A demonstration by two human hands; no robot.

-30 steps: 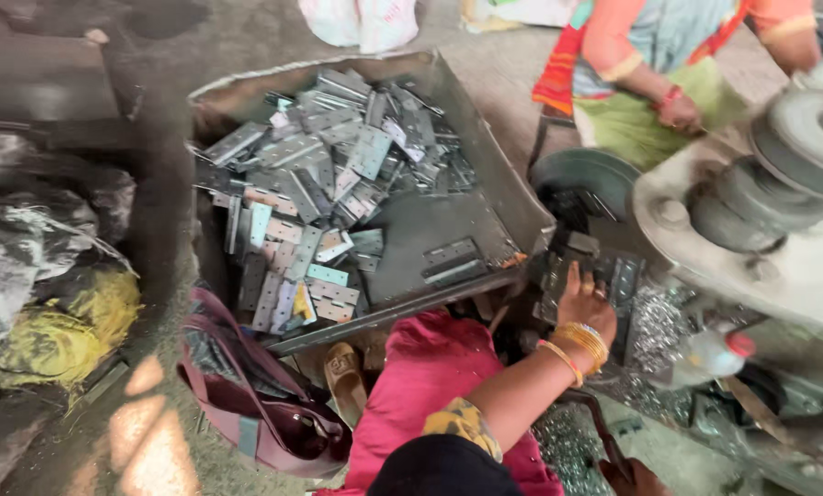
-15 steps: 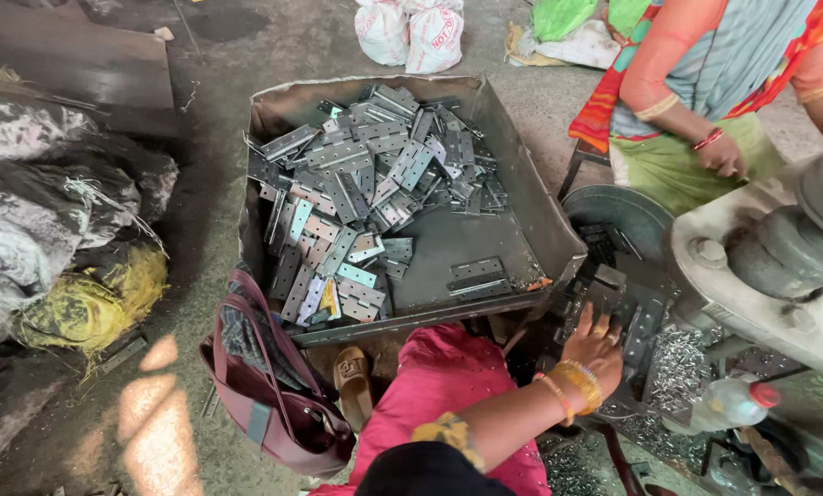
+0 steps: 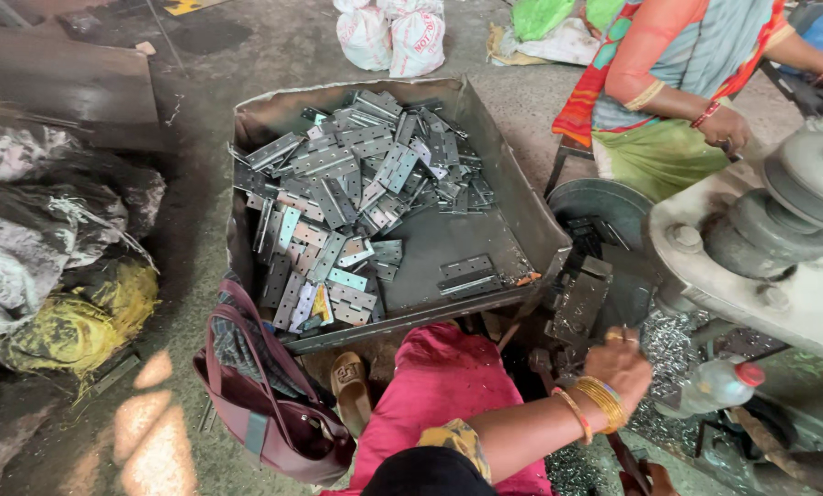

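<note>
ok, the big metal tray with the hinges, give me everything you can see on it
The metal tray is a wide, shallow box of dull grey sheet metal with upturned, dented walls. It sits on the concrete floor ahead of the person's pink-clad knee. Flat grey hinge plates with screw holes are heaped across its left and far parts; the near right floor is mostly bare, with two plates lying apart. A maroon bag leans at its near left corner. The right hand is off it, by the machine.
</note>
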